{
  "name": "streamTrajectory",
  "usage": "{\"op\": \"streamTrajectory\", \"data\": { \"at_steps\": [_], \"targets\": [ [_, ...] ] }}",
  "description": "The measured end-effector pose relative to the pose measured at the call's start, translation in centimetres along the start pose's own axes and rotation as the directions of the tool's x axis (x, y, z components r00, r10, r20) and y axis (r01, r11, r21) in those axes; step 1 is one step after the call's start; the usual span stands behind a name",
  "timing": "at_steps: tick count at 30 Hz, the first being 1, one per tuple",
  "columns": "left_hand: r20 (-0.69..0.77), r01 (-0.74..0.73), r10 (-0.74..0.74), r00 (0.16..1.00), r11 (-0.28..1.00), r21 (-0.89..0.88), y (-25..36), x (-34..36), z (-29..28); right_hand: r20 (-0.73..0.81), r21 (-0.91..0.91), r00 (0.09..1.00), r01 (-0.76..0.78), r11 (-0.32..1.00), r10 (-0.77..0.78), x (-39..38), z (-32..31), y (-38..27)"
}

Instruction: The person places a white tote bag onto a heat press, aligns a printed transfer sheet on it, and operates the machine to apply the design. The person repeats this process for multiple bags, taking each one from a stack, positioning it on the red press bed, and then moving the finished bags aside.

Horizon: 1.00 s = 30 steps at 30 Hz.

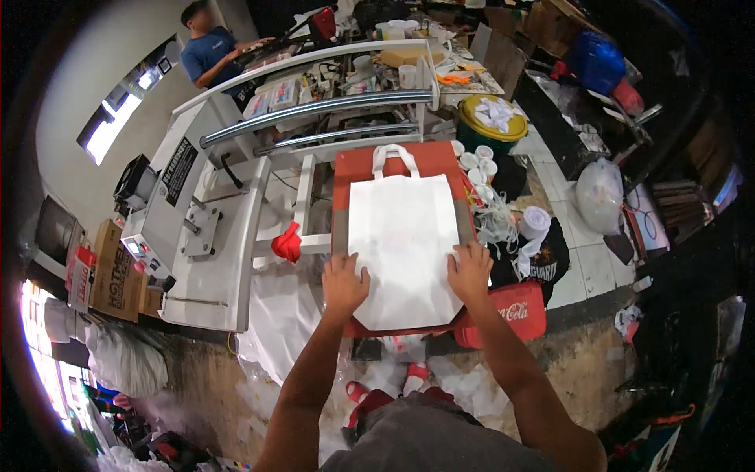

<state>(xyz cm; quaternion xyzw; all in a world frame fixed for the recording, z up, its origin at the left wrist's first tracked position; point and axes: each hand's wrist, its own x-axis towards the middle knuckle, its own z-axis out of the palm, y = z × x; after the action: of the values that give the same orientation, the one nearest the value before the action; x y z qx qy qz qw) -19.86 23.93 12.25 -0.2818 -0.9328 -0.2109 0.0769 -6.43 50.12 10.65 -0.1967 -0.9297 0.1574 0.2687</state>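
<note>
A white tote bag (403, 244) lies flat on a red padded board (344, 169), its handle loop (395, 160) pointing away from me. My left hand (346, 285) rests at the bag's left edge with the fingers spread. Across from it, my right hand (470, 271) lies on the right edge, its fingers stretched out and apart. Neither hand grips anything; both seem to touch the bag's borders. The bag's near end reaches almost to the board's near edge.
Left of the board stands a white heat press machine (185, 212) with metal rails (314, 116). A red cloth (289, 242) hangs on its frame. To the right are white rolls (535, 223), a yellow-lidded bin (494, 122) and a red crate (507, 311). A person (211, 51) works behind.
</note>
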Motion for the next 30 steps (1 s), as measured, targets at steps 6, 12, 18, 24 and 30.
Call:
{"op": "streamTrajectory", "data": {
  "at_steps": [6,12,18,24,30],
  "targets": [
    [0.084,-0.362,0.364,0.928,0.931,-0.036,3.0,7.0,5.1,0.078,0.024,0.927,0.367,0.93,-0.368,4.6,7.1,-3.0],
    [0.21,-0.267,0.241,0.948,0.958,0.106,0.7,13.5,10.1,0.138,0.047,0.958,0.246,0.968,-0.25,9.6,10.8,-2.1],
    [0.195,-0.137,0.101,0.976,0.974,0.18,-1.8,17.2,10.4,0.216,-0.112,0.976,0.02,0.994,0.005,12.0,11.1,1.3],
    [0.189,-0.201,0.176,0.966,0.972,0.121,-3.7,14.1,7.8,0.2,-0.161,0.978,0.085,0.983,-0.052,10.2,10.2,1.4],
    [0.248,-0.165,0.148,0.958,0.985,0.049,-1.8,0.0,2.5,0.345,-0.106,0.934,0.139,0.985,-0.095,-1.5,1.3,0.7]
  ]
}}
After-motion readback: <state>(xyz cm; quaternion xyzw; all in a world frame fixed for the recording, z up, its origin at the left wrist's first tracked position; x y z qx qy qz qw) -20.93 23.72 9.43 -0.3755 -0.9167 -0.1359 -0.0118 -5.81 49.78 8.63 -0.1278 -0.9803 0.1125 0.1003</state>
